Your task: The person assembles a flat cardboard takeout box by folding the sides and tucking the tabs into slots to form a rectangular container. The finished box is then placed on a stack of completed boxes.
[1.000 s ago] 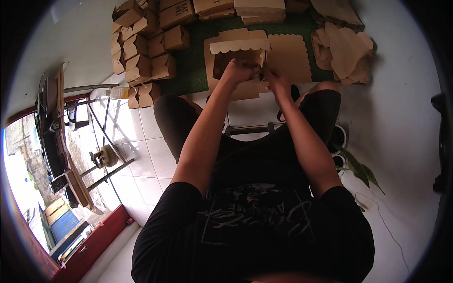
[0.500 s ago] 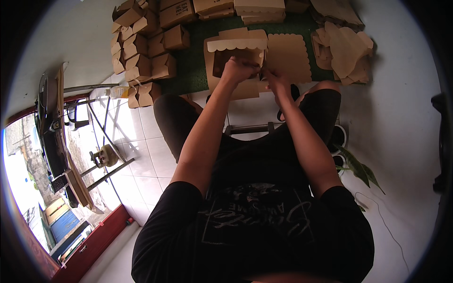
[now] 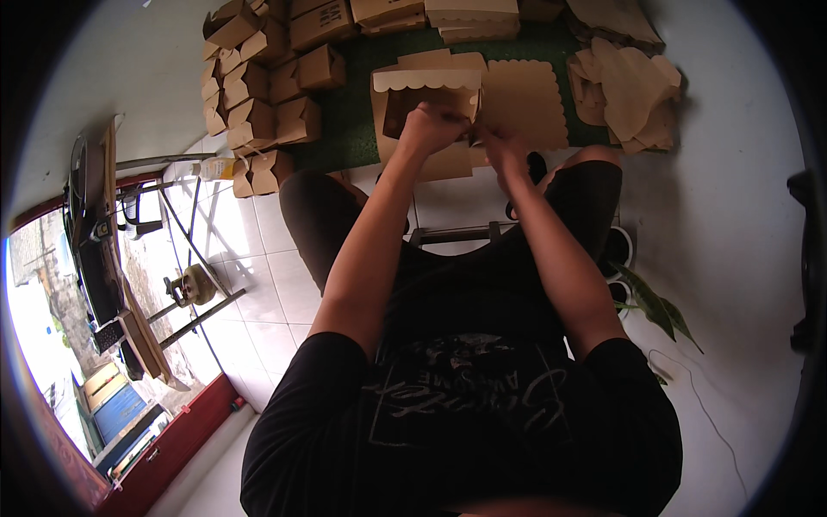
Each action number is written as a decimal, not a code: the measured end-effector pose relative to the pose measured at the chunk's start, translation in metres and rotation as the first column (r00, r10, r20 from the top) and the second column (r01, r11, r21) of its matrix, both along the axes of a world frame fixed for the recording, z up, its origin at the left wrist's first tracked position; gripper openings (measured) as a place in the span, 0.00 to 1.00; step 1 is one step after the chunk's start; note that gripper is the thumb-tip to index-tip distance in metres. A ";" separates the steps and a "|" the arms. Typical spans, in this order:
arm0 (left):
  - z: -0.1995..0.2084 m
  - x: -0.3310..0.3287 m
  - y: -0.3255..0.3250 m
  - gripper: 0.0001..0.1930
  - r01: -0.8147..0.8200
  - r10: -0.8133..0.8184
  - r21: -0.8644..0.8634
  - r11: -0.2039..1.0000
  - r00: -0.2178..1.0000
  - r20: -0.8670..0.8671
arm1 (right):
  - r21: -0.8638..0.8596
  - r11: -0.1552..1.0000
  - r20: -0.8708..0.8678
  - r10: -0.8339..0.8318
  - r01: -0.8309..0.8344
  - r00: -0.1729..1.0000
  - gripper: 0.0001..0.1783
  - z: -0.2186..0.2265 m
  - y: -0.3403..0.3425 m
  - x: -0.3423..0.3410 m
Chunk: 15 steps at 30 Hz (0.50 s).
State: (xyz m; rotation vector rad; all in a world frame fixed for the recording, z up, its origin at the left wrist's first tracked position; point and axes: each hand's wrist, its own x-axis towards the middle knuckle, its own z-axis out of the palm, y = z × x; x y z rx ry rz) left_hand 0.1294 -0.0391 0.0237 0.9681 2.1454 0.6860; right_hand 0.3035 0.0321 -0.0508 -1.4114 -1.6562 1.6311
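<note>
A partly folded brown cardboard box lies before me on a green surface, its scalloped front flap at the far side. Its flat lid panel spreads out to the right. My left hand reaches into the box with curled fingers, pinching near the right-hand near corner. Just to the right, my right hand is closed on the same corner from outside. The fingertips of both hands come close together there. The folded tabs between them are partly hidden by the fingers.
Several folded small boxes are stacked at the left, with more boxes along the far edge. Flat cardboard blanks pile up at the right. A bottle stands left of my knee. A leafy plant is beside my right leg.
The box has shifted very slightly to the left. My right hand has moved a little left and its fingers have shifted at the corner. My left hand stays nearly in place.
</note>
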 end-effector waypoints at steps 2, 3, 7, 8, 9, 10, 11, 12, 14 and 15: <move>0.000 -0.001 -0.002 0.26 0.014 -0.016 -0.040 0.999 0.998 -0.063 | 0.012 1.000 -0.078 0.009 -0.008 0.997 0.21 0.000 -0.004 -0.002; 0.001 -0.002 -0.003 0.25 0.008 -0.010 -0.042 0.999 1.000 -0.030 | -0.007 1.000 -0.052 0.018 -0.019 0.999 0.21 0.001 -0.005 -0.002; 0.002 -0.003 -0.008 0.23 0.006 -0.005 -0.055 0.998 1.000 0.001 | -0.032 0.998 -0.016 0.044 -0.045 0.999 0.21 0.012 -0.008 -0.003; 0.003 -0.001 -0.010 0.23 0.008 -0.009 -0.062 0.998 1.000 -0.014 | -0.053 0.998 0.008 0.040 -0.039 0.999 0.21 0.015 -0.009 -0.004; 0.003 0.000 -0.012 0.23 0.009 -0.009 -0.037 0.999 1.000 -0.021 | -0.043 0.996 -0.014 0.072 -0.072 0.997 0.21 0.018 -0.008 -0.003; 0.003 0.001 -0.014 0.23 0.007 -0.007 -0.017 1.000 1.000 -0.020 | -0.061 0.994 -0.003 0.096 -0.096 0.995 0.20 0.021 -0.008 -0.001; 0.003 0.001 -0.016 0.22 0.005 -0.005 0.004 1.000 1.000 -0.019 | -0.068 0.990 -0.014 0.124 -0.124 0.992 0.20 0.023 -0.007 0.001; 0.002 0.002 -0.017 0.21 -0.009 0.009 0.027 1.000 1.000 -0.002 | -0.067 0.991 0.028 0.117 -0.115 0.993 0.20 0.024 -0.008 0.000; 0.000 0.005 -0.018 0.19 -0.038 0.036 0.074 0.997 0.999 0.032 | -0.044 0.993 0.070 0.108 -0.105 0.992 0.19 0.025 -0.009 0.001; -0.001 0.006 -0.018 0.19 -0.026 0.025 0.075 0.997 1.000 0.010 | -0.064 0.993 0.063 0.102 -0.098 0.993 0.19 0.024 -0.010 0.001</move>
